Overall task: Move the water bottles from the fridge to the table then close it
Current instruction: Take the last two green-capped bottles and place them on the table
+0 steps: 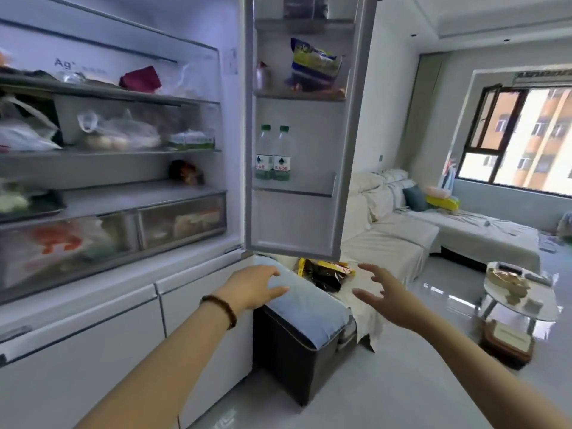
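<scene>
Two clear water bottles (273, 153) with green caps stand side by side on a shelf of the open fridge door (309, 218). The fridge (123, 187) is wide open on the left, its shelves packed with bags and boxes. My left hand (255, 286) hovers below the door's bottom edge, fingers spread and empty, a bead bracelet on the wrist. My right hand (383, 292) is held out further right, also spread and empty. Both hands are well below the bottles. A small round table (520, 292) stands far right.
A sofa arm with a blue cover (306, 308) sits right under the door, with a dark snack bag (328, 274) on it. A pale sofa (433, 230) stretches back to the window. Several items lie on the round table. Pale floor fills the front.
</scene>
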The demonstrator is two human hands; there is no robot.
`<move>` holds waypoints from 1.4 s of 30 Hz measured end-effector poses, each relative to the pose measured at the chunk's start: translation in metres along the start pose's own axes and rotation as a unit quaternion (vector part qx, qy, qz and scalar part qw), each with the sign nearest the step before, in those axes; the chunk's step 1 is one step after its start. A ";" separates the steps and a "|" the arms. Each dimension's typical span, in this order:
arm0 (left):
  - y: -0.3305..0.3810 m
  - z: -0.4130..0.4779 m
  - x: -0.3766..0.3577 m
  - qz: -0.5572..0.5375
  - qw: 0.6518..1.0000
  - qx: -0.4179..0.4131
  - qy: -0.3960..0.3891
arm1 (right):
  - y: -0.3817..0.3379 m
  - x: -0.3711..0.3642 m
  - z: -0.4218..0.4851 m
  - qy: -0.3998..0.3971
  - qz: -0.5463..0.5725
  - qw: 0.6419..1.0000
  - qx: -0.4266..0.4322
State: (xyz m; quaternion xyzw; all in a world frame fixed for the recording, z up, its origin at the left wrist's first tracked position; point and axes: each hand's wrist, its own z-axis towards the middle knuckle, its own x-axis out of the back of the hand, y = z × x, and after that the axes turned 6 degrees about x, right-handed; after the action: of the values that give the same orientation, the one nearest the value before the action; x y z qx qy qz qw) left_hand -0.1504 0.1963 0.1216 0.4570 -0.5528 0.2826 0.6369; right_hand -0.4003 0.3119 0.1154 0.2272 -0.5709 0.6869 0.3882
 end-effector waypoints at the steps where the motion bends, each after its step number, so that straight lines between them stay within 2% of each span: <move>1: -0.002 0.017 0.003 -0.015 1.000 -0.001 0.012 | 0.010 0.001 0.019 0.004 0.008 1.000 0.001; 6: -0.012 0.111 0.030 -0.076 0.991 0.005 0.107 | 0.040 0.005 0.134 -0.004 0.027 0.998 0.052; 12: -0.027 0.213 0.067 -0.102 0.981 0.065 0.153 | 0.036 0.017 0.282 -0.009 0.049 0.987 0.155; 18: -0.053 0.296 0.103 -0.231 0.944 0.058 0.228 | 0.015 0.011 0.398 0.020 0.148 0.966 0.209; 23: -0.077 0.367 0.131 -0.339 0.905 0.018 0.256 | -0.002 -0.003 0.476 0.076 0.243 0.948 0.193; 26: -0.090 0.411 0.148 -0.352 0.902 -0.012 0.248 | -0.014 -0.016 0.517 0.088 0.283 0.942 0.159; 31: -0.101 0.470 0.171 -0.350 0.905 -0.059 0.235 | -0.025 -0.032 0.562 0.083 0.268 0.954 0.106; 36: -0.103 0.487 0.178 -0.295 0.899 -0.074 0.316 | -0.029 -0.044 0.574 0.088 0.230 0.964 0.098; 42: -0.103 0.490 0.180 -0.309 0.901 -0.134 0.272 | -0.029 -0.046 0.576 0.124 0.221 0.963 0.094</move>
State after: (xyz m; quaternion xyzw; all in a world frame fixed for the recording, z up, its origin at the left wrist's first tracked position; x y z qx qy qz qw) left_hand -0.2384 -0.3122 0.2531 0.4208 -0.2215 0.1081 0.8731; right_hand -0.4258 -0.2528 0.2393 0.0437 -0.4877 0.8288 0.2709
